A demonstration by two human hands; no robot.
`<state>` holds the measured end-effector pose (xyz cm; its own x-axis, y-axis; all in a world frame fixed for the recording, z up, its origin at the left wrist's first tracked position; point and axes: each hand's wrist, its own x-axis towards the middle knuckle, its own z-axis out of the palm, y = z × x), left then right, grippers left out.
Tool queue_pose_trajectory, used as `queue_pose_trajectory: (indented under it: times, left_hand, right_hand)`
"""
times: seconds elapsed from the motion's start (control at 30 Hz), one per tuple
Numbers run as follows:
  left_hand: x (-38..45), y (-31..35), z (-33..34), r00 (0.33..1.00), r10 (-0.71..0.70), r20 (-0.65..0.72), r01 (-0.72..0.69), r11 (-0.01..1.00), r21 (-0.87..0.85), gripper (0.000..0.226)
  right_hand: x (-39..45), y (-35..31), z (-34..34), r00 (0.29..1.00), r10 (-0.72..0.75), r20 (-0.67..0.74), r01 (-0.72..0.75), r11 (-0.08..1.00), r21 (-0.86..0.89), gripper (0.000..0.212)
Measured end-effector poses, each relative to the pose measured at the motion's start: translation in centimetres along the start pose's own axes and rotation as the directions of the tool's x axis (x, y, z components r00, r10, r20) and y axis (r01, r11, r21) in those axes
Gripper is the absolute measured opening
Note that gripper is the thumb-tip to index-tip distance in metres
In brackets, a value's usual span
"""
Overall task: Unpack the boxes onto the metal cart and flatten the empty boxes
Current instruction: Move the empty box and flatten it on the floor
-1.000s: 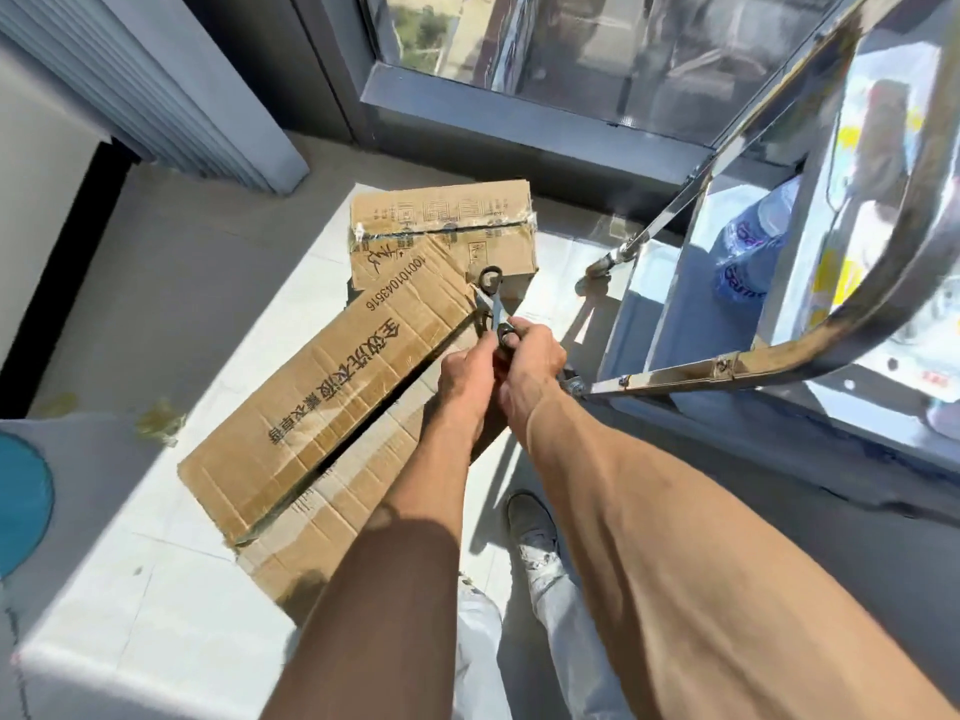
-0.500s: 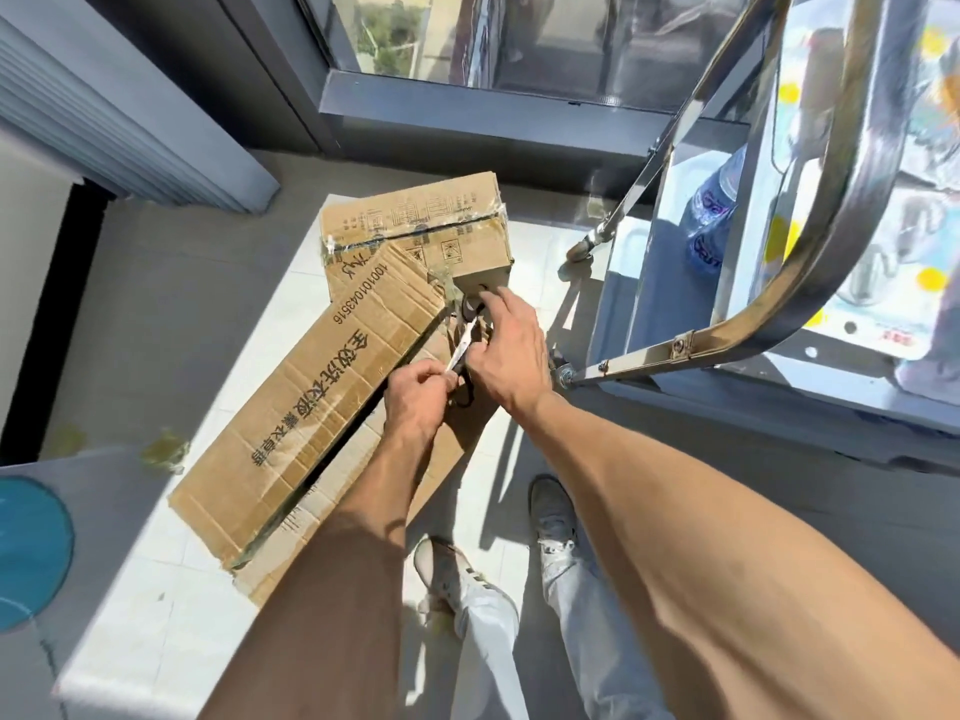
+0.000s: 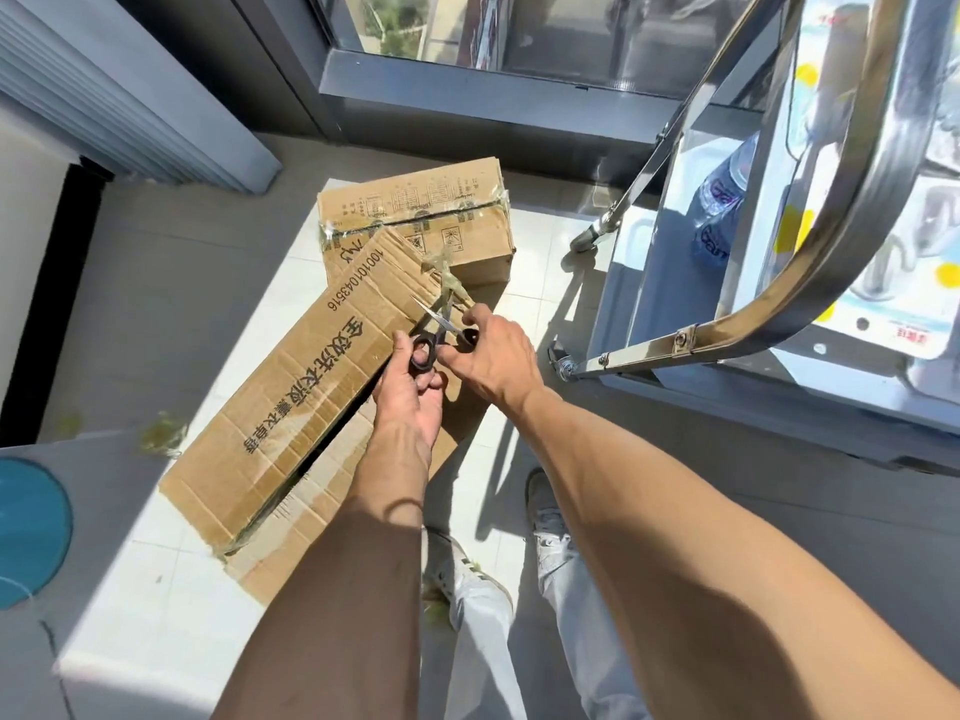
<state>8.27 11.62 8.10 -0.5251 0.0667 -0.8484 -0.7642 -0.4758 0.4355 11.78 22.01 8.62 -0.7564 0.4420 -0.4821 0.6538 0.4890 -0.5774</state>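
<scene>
Head view — between boxes, scissors [image 3: 434, 332] held across both hands: left hand [image 3: 410, 392] gripping black handle, right hand [image 3: 491, 356] pinching other handle — next, probably cutting tape on sealed box [image 3: 415, 220].

Single head view, looking steeply down past forearms at floor [image 3: 156, 283], close range
</scene>
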Motion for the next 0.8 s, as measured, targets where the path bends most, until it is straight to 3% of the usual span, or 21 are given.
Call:
queue_pose_trajectory:
  times: [0.1, 0.27, 0.47, 0.63, 0.73, 0.8]
  left_hand:
    - [-0.3, -1.1, 0.5, 0.999, -0.019, -0.031, 0.017, 0.998, -0.064, 0.018]
    - [-0.1, -2.0, 0.9, 0.995, -0.038, -0.096, 0.035, 0.999, -0.031, 0.018]
    - [-0.4, -3.7, 0.7, 0.959, -0.005, -0.282, 0.061, 0.980, 0.189, 0.021]
    - [-0.3, -3.9, 1.1, 0.957, 0.137, -0.257, -0.030, 0.925, 0.379, 0.017]
    - [-0.2, -3.2, 1.5, 0.919, 0.258, -0.297, -0.057, 0.835, 0.547, 0.016]
    - [-0.3, -2.5, 1.7, 0.888, 0.354, -0.293, -0.087, 0.755, 0.650, 0.020]
  right_hand:
    - [-0.7, -0.6, 0.4, 0.992, 0.128, 0.025, -0.130, 0.977, 0.169, 0.050]
    - [-1.5, -0.8, 0.3, 0.981, 0.188, -0.045, -0.168, 0.944, 0.284, 0.047]
    - [-2.5, 0.4, 1.1, 0.974, 0.195, -0.115, -0.174, 0.970, 0.172, 0.039]
    - [-3.0, 1.5, 1.8, 0.944, 0.173, -0.281, -0.149, 0.983, 0.107, 0.033]
    - [-2.5, 1.7, 1.6, 0.917, 0.153, -0.367, -0.168, 0.986, -0.010, 0.028]
    - [-2.0, 1.9, 1.2, 0.929, 0.120, -0.351, -0.176, 0.976, -0.132, 0.028]
